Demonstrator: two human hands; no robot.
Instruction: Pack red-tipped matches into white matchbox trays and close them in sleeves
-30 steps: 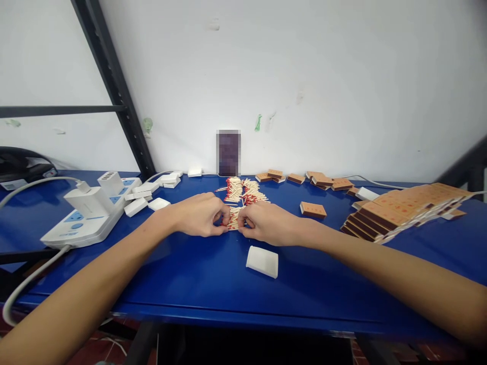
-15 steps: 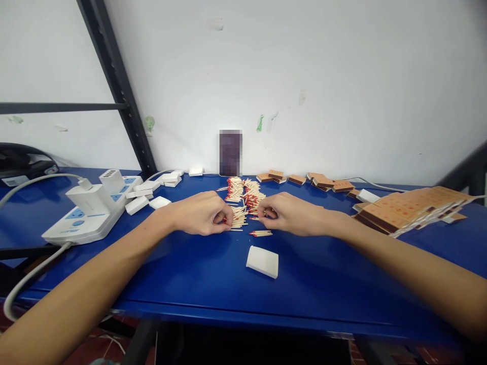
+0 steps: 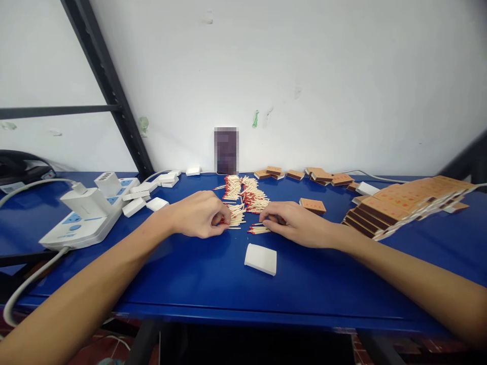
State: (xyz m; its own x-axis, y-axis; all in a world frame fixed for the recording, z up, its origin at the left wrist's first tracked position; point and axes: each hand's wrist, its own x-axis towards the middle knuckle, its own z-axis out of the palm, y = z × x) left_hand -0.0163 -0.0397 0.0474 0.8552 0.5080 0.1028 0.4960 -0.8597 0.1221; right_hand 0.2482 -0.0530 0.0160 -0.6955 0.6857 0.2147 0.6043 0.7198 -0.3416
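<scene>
Red-tipped wooden matches lie in heaps in the middle of the blue table, one heap (image 3: 233, 188) at the back left and another (image 3: 254, 196) to its right. My left hand (image 3: 205, 214) is closed in a pinch at the left side of the nearer heap (image 3: 237, 215), with red match heads showing between its fingers. My right hand (image 3: 294, 223) is closed too, its fingertips at a small group of matches (image 3: 258, 229) laid side by side; its fingers partly hide them. Closer to me lies a white matchbox tray (image 3: 261, 259).
Brown matchbox sleeves (image 3: 395, 203) are stacked at the right, and several more (image 3: 321, 175) lie along the wall. White trays (image 3: 139, 195) lie left, beside a power strip (image 3: 87, 223) with chargers. A blurred dark rectangle (image 3: 227, 151) leans on the wall.
My right hand has moved from the right heap toward me, down to the small group of matches. A brown matchbox behind it has come into sight. My left hand stays at its heap.
</scene>
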